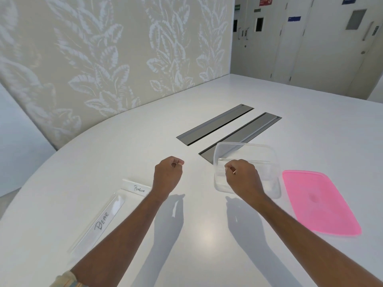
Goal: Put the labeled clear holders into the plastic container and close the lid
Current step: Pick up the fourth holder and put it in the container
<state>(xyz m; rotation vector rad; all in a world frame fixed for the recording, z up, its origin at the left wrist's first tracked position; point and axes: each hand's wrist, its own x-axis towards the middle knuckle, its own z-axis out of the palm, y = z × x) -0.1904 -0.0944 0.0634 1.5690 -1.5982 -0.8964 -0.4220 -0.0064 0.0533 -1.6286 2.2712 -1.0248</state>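
Observation:
Two clear holders lie on the white table at the left: a long one labeled "Bear" [101, 221] and, behind it, a smaller one labeled "Penguin" [137, 188]. The clear plastic container [246, 151] stands open at centre right, with a clear strip lying inside it. Its pink lid [319, 204] lies flat on the table to the right of it. My left hand [167, 176] hovers as a closed fist just right of the Penguin holder, holding nothing. My right hand [243, 179] is a closed fist above the container's near left side, also with nothing in it.
Two grey cable hatches [215, 124] are set into the table [207, 235] behind the container. A leaf-patterned partition wall [114, 59] runs along the table's far left edge. White doors [310, 38] stand at the back right.

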